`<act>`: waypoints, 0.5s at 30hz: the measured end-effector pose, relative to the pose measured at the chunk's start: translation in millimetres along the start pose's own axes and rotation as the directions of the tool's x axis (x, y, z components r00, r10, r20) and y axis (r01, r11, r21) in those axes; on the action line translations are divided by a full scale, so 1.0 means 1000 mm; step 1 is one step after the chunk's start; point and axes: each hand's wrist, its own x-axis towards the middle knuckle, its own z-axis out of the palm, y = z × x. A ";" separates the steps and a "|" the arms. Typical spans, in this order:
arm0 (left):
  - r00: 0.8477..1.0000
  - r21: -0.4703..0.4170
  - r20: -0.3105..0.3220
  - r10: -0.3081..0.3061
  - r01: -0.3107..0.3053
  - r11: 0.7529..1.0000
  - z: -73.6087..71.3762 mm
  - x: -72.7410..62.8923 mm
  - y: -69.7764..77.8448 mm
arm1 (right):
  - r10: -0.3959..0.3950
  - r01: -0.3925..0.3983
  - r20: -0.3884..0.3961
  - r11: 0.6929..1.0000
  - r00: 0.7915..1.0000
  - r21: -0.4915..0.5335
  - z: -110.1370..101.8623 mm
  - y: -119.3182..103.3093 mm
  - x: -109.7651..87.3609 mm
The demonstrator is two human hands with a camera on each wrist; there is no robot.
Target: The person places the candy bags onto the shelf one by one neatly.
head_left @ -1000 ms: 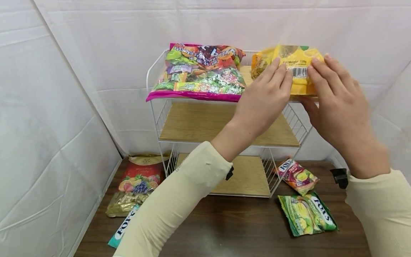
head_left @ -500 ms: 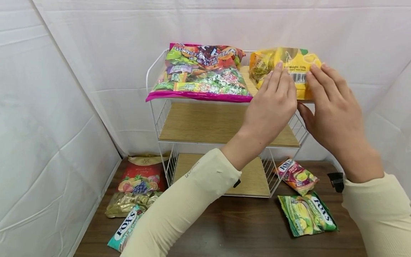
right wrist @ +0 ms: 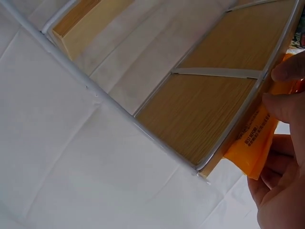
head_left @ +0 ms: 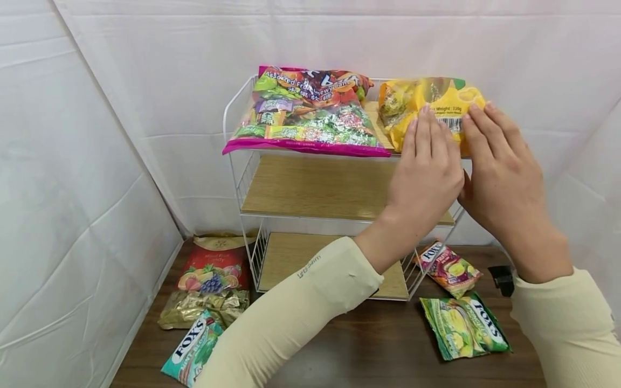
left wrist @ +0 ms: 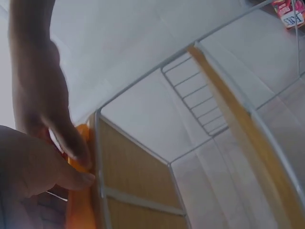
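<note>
while the left hand (head_left: pixel 427 180) lies over the front middle of the yellow packet (head_left: pixel 436 97), the right hand (head_left: pixel 506 178), equally near, covers its right end; both rest straight, uncurled fingers on it, thumbs at its lower front edge. the packet lies just ahead of the palms, long axis running side to side on the top shelf (head_left: pixel 380 132), front edge slightly overhanging, right of the pink-edged bag (head_left: pixel 305 113).

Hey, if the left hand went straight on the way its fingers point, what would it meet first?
The yellow candy bag, most likely: the fingers of the left hand lie against it. Beyond that, the white cloth backdrop seems next, though depth there is unclear.
</note>
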 end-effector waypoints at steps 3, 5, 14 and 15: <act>0.999 0.010 -0.037 -0.021 0.021 1.000 0.003 -0.002 0.005 | 0.010 -0.010 0.010 1.000 1.000 0.002 -0.001 0.000 -0.001; 0.998 0.022 -0.055 -0.027 0.029 0.999 0.005 -0.002 0.007 | 0.024 -0.024 0.020 1.000 1.000 0.004 -0.001 0.000 -0.002; 0.996 0.059 -0.091 -0.009 0.015 0.998 0.010 -0.003 0.005 | 0.071 -0.072 0.046 0.997 0.996 0.017 0.001 -0.001 -0.002; 0.996 0.060 -0.093 -0.008 0.014 0.998 0.011 -0.003 0.004 | 0.069 -0.070 0.046 0.997 0.997 0.018 0.001 -0.001 -0.002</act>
